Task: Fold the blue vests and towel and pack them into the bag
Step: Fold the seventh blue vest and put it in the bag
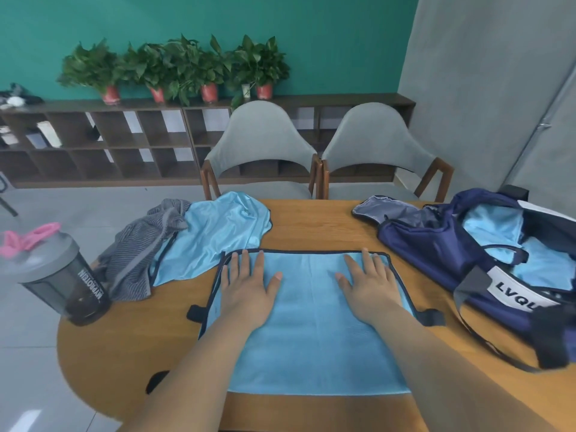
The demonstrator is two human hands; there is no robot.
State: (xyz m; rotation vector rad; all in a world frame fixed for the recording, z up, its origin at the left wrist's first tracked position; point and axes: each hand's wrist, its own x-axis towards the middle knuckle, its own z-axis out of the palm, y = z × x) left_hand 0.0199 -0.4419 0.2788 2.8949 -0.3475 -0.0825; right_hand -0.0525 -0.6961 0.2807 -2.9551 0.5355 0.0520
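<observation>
From the head view, a person leans over the wooden table with both bare forearms stretched forward; the left hand lies palm down on the left half of a dark-edged blue vest, fingers straight and slightly spread, gripping nothing; the right hand does the same on the right half, flat and open, fingertips close to the far hem. The vest is spread flat in the middle of the table, its near edge close to the person, and black tabs stick out at its sides.

Beyond it to the left a shiny blue vest lies crumpled, its near edge touching the flat one's far left corner; a grey striped cloth is heaped against its left side; further left, at the table's edge, stands a dark shaker bottle with a grey lid, something pink blurred behind it.

To the right the navy bag sits unzipped, well apart from the right hand; light blue fabric already lies inside it; a white panel on its side reads "LVQ", and its strap loops onto the tabletop.

Behind the table are two grey chairs; past them is a low dark shelf against a green wall, with potted plants along its top.
</observation>
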